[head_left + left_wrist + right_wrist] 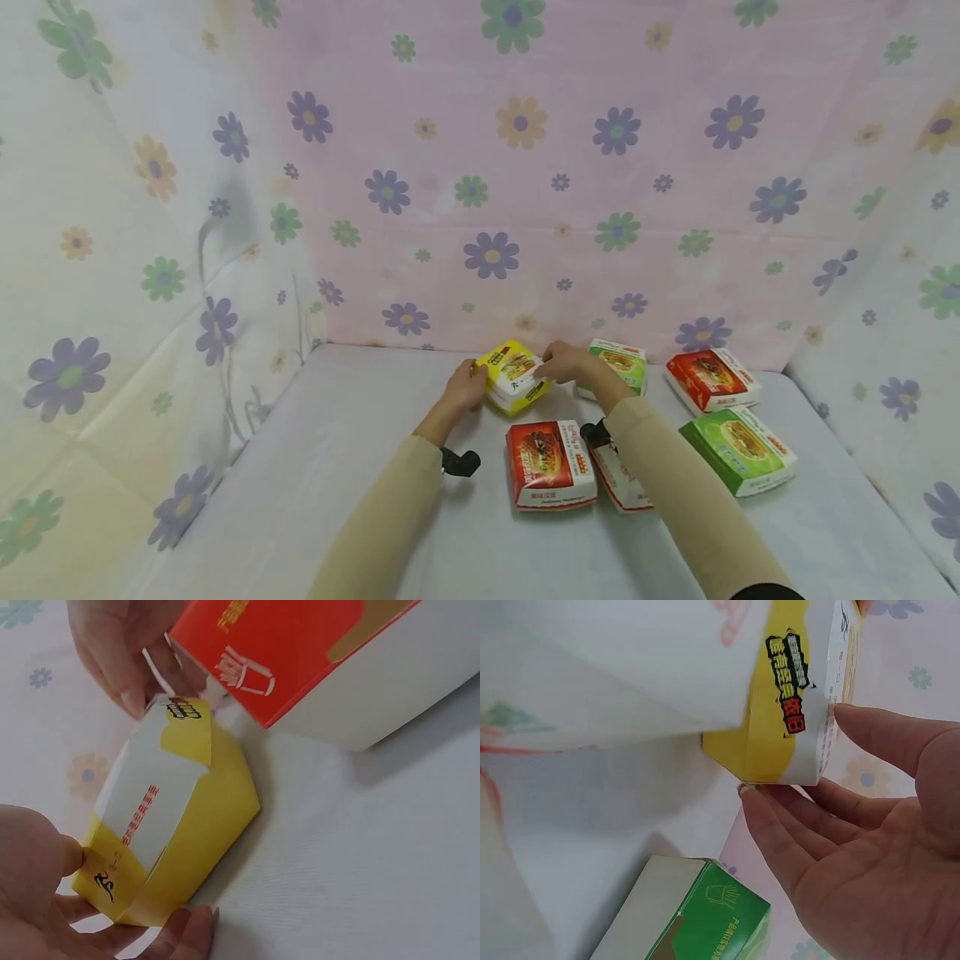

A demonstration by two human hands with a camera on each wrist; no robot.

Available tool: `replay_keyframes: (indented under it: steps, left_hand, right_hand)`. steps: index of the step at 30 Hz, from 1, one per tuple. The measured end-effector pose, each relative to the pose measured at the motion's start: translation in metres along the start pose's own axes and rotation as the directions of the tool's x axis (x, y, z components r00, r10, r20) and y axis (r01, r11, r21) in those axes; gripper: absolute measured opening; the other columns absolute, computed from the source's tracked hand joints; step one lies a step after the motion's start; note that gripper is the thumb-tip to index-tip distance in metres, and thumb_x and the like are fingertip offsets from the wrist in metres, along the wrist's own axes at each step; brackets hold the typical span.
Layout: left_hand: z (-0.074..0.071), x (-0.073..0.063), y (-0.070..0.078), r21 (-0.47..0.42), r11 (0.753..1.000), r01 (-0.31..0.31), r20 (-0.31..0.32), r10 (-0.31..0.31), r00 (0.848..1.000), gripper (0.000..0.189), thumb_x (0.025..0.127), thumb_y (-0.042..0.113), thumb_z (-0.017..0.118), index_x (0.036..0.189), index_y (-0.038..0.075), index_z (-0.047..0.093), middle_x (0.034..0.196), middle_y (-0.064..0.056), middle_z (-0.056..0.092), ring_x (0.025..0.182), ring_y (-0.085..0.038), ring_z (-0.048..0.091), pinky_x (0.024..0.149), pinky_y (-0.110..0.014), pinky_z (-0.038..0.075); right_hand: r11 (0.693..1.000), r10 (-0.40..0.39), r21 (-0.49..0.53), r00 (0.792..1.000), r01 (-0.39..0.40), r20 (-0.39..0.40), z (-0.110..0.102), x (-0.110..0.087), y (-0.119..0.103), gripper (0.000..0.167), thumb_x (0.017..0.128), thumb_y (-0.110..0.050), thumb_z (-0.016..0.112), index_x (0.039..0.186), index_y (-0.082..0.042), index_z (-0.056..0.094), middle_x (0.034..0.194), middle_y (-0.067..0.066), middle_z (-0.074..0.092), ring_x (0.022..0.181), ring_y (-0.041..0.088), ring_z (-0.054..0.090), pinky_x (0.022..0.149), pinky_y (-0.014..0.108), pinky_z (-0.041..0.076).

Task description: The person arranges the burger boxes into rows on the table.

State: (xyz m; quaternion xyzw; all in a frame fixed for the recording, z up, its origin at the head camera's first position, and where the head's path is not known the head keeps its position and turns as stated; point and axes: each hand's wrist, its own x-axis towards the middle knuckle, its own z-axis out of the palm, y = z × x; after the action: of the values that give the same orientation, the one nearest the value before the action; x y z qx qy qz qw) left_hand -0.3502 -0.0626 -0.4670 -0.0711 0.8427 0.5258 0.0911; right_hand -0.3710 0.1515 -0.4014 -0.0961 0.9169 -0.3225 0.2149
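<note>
A yellow-white box (514, 379) is held askew between left hand (465, 387) and right hand (568, 364).

Booth-like setup, flower-print sheets (442, 271) on three sides, pale table (322, 454), room type unclear

L forearm (386, 512), beige-sleeved, extends fwd & slightly R in head view; R forearm (671, 483), likewise sleeved, angles fwd & L, the two converging distally. L hand (467, 385): gripping, thumb (52, 847) opposed to fingertips (196, 930). R hand (567, 364), near L & turned inward: palm side shown in R wrist view, R thumb (877, 731) approx. straight, R fingers (780, 844) flexed opp. it, i.e., also gripping.
</note>
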Motion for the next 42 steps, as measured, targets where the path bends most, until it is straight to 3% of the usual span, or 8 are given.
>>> replay_keyframes:
  steps: [6,11,19,22,25,28,35,42]
  left_hand:
    - [-0.001,0.013,-0.002,-0.006,1.0,0.015,0.016,-0.015,1.0,0.057,0.111,0.038,0.04,0.16,0.01,0.03,0.161,-0.015,0.036,0.127,-0.031,0.048,0.093,-0.041,0.051]
    - [-0.001,0.018,-0.004,-0.01,1.0,0.021,0.044,-0.021,0.999,0.06,0.111,0.041,0.04,0.162,0.013,0.028,0.161,-0.013,0.035,0.121,-0.03,0.05,0.084,-0.035,0.052]
    - [-0.007,0.011,-0.007,0.021,0.999,-0.044,0.03,0.043,0.999,0.067,0.109,0.043,0.041,0.161,0.005,0.023,0.159,-0.023,0.035,0.141,-0.036,0.041,0.109,-0.051,0.043]
    - [-0.008,0.003,-0.008,0.052,0.998,-0.045,0.04,0.043,0.998,0.073,0.108,0.045,0.044,0.16,0.0,0.021,0.159,-0.026,0.035,0.145,-0.04,0.037,0.113,-0.054,0.038]
    - [-0.007,-0.006,-0.01,0.072,0.997,-0.04,0.058,0.036,0.998,0.078,0.106,0.047,0.048,0.16,-0.003,0.02,0.158,-0.027,0.035,0.144,-0.04,0.038,0.113,-0.054,0.039]
    - [-0.005,-0.016,-0.009,0.068,0.997,-0.043,0.083,0.037,0.996,0.08,0.105,0.048,0.05,0.158,-0.006,0.022,0.155,-0.028,0.038,0.134,-0.039,0.048,0.104,-0.051,0.048]
    - [0.0,-0.03,-0.007,0.027,0.999,-0.044,0.127,0.04,0.991,0.076,0.104,0.049,0.053,0.149,-0.009,0.033,0.129,-0.023,0.054,0.088,-0.025,0.056,0.071,-0.035,0.051]
    - [0.0,-0.034,-0.007,0.027,0.999,-0.037,0.118,0.034,0.992,0.067,0.105,0.046,0.052,0.146,-0.006,0.04,0.123,-0.019,0.057,0.09,-0.024,0.057,0.072,-0.034,0.05]
  right_hand:
    - [0.999,0.003,-0.042,1.0,-0.003,0.003,0.004,-0.003,0.003,0.052,0.099,-0.024,0.067,0.134,0.013,0.054,0.13,0.025,0.06,0.106,0.031,0.066,0.091,0.041,0.056]
    - [1.0,0.028,-0.011,1.0,-0.028,0.001,0.006,-0.011,0.001,0.057,0.102,-0.025,0.063,0.142,0.012,0.047,0.139,0.026,0.055,0.115,0.036,0.064,0.1,0.048,0.052]
    - [0.999,0.021,-0.039,1.0,-0.02,0.001,0.0,-0.012,0.0,0.063,0.104,-0.032,0.059,0.146,0.012,0.042,0.135,0.026,0.055,0.101,0.03,0.059,0.097,0.05,0.049]
    - [0.999,0.02,-0.048,1.0,-0.02,-0.012,-0.003,-0.01,0.001,0.051,0.105,-0.032,0.056,0.133,0.01,0.053,0.114,0.017,0.058,0.086,0.022,0.052,0.089,0.048,0.049]
    - [0.999,0.005,-0.054,1.0,-0.005,-0.001,-0.006,-0.007,0.001,0.035,0.106,-0.031,0.053,0.099,0.002,0.059,0.082,0.005,0.048,0.07,0.017,0.042,0.079,0.045,0.046]
    - [0.998,-0.02,-0.055,1.0,0.02,0.007,-0.007,-0.005,0.001,0.033,0.108,-0.03,0.051,0.089,-0.004,0.057,0.076,0.001,0.044,0.067,0.015,0.042,0.08,0.046,0.048]
    - [0.999,-0.008,0.046,0.999,0.006,0.036,-0.003,0.0,0.006,0.046,0.108,-0.028,0.049,0.133,0.009,0.059,0.134,0.023,0.059,0.12,0.036,0.059,0.105,0.05,0.049]
    - [0.996,-0.006,0.085,0.998,0.001,0.058,0.003,0.005,0.005,0.047,0.109,-0.026,0.049,0.14,0.008,0.055,0.14,0.023,0.058,0.129,0.038,0.056,0.105,0.047,0.049]
